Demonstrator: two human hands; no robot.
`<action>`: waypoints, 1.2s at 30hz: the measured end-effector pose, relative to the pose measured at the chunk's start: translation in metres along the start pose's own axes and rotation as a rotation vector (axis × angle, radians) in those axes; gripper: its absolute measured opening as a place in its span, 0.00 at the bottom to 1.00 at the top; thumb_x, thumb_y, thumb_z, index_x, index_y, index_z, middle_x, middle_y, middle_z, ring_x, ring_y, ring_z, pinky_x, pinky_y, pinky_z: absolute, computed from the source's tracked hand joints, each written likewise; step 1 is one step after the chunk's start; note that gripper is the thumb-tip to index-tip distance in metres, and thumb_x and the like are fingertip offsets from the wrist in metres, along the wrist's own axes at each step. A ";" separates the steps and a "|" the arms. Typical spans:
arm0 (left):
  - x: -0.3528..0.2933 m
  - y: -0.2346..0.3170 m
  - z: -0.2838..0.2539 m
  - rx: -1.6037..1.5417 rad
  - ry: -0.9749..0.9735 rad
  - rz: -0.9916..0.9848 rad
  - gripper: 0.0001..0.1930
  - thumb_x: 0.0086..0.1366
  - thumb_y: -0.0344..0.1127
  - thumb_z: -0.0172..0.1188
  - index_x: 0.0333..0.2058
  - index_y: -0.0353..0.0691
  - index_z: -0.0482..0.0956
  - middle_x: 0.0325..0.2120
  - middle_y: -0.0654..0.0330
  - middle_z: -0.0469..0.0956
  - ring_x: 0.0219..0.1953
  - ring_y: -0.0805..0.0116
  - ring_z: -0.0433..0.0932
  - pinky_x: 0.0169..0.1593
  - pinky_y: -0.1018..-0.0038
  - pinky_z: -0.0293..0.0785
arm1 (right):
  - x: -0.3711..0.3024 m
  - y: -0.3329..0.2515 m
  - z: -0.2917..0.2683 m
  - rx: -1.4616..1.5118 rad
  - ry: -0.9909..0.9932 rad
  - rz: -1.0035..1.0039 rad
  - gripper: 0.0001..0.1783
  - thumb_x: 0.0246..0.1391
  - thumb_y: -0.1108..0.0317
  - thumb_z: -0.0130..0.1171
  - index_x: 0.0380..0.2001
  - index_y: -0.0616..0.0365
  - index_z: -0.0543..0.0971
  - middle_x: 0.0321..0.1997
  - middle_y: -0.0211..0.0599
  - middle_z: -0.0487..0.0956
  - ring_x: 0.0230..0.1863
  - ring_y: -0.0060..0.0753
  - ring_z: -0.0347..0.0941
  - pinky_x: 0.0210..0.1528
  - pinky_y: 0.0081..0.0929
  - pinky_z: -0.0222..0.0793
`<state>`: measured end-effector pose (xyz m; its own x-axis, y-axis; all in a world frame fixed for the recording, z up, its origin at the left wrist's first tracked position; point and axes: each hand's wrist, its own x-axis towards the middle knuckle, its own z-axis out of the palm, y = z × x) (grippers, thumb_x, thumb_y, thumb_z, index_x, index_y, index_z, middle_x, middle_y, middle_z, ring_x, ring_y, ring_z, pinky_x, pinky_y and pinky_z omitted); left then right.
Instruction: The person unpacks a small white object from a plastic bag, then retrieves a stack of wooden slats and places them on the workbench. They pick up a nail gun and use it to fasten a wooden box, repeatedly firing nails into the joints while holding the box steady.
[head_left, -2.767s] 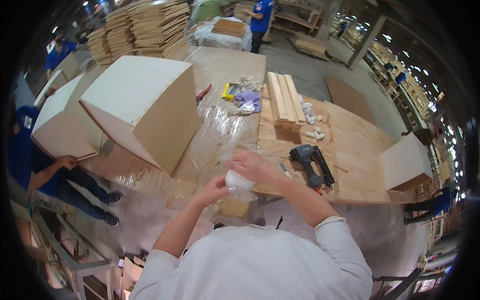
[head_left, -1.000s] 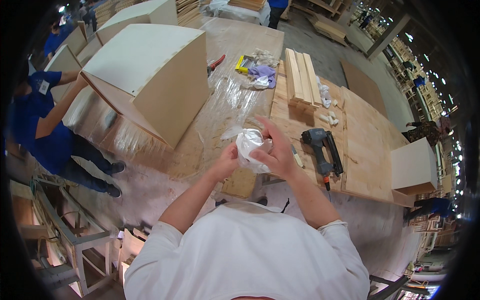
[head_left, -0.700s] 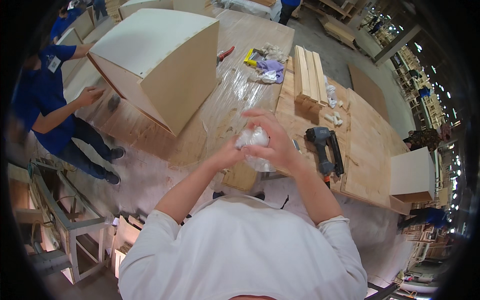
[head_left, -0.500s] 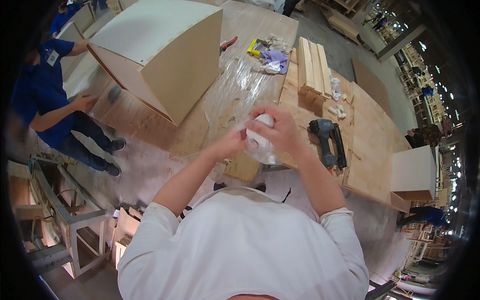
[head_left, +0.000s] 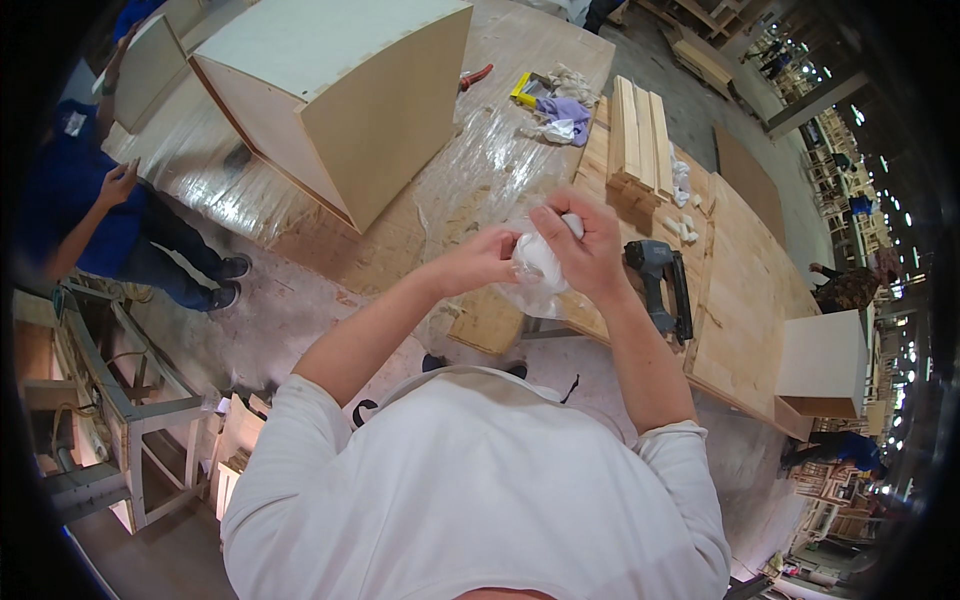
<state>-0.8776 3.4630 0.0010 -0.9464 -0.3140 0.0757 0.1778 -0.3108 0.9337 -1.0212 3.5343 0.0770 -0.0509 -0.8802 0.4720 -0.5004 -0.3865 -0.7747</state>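
Before my chest, over the near edge of the worktable, my two hands are on a white bundle in clear plastic film (head_left: 538,262). My right hand (head_left: 583,243) wraps round its right and upper side, and a rounded white end shows by the thumb. From the left, my left hand (head_left: 478,262) grips the plastic between thumb and bent fingers. Loose film hangs below the bundle. What lies inside cannot be made out. Just right of my right hand, a black and grey nail gun (head_left: 655,285) lies on the table.
A large white-topped cabinet box (head_left: 390,125) stands on the film-covered table (head_left: 500,60). Beyond my hands are stacked wood strips (head_left: 640,135), purple and white rags (head_left: 565,115) and red-handled pliers (head_left: 475,77). A co-worker in blue (head_left: 90,200) stands left; a metal frame (head_left: 150,410) is lower left.
My hands and the bundle have shifted slightly right, and the bundle has turned, showing more of its round white face. The co-worker's hand has risen. The view has shifted a little.
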 end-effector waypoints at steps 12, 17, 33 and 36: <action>0.000 0.008 0.011 0.148 0.029 -0.007 0.31 0.48 0.34 0.65 0.52 0.42 0.65 0.43 0.67 0.69 0.47 0.77 0.68 0.50 0.76 0.66 | -0.007 -0.003 0.007 -0.007 0.063 -0.116 0.14 0.53 0.73 0.56 0.16 0.61 0.66 0.15 0.27 0.63 0.18 0.16 0.55 0.19 0.19 0.52; 0.000 0.012 0.013 0.156 0.012 -0.017 0.31 0.47 0.32 0.64 0.52 0.42 0.64 0.43 0.66 0.68 0.48 0.76 0.67 0.52 0.75 0.64 | -0.007 -0.006 0.008 -0.025 0.045 -0.140 0.16 0.54 0.73 0.54 0.16 0.60 0.63 0.15 0.25 0.61 0.18 0.14 0.53 0.19 0.19 0.50; -0.008 -0.001 0.009 0.276 0.055 0.111 0.31 0.51 0.35 0.61 0.54 0.39 0.62 0.40 0.65 0.69 0.39 0.76 0.66 0.42 0.78 0.65 | -0.002 -0.016 0.017 -0.077 -0.037 -0.109 0.12 0.49 0.72 0.56 0.16 0.62 0.67 0.13 0.37 0.63 0.14 0.29 0.59 0.18 0.27 0.54; -0.011 0.004 0.013 0.222 0.146 -0.081 0.29 0.53 0.33 0.60 0.54 0.39 0.63 0.39 0.65 0.71 0.41 0.75 0.69 0.44 0.77 0.67 | 0.007 -0.010 0.008 0.003 -0.249 0.062 0.14 0.56 0.65 0.52 0.20 0.61 0.68 0.19 0.30 0.66 0.23 0.22 0.61 0.26 0.22 0.57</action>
<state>-0.8704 3.4772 0.0082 -0.9034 -0.4270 -0.0389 0.0242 -0.1413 0.9897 -1.0095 3.5295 0.0850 0.1335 -0.9428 0.3055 -0.5001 -0.3302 -0.8005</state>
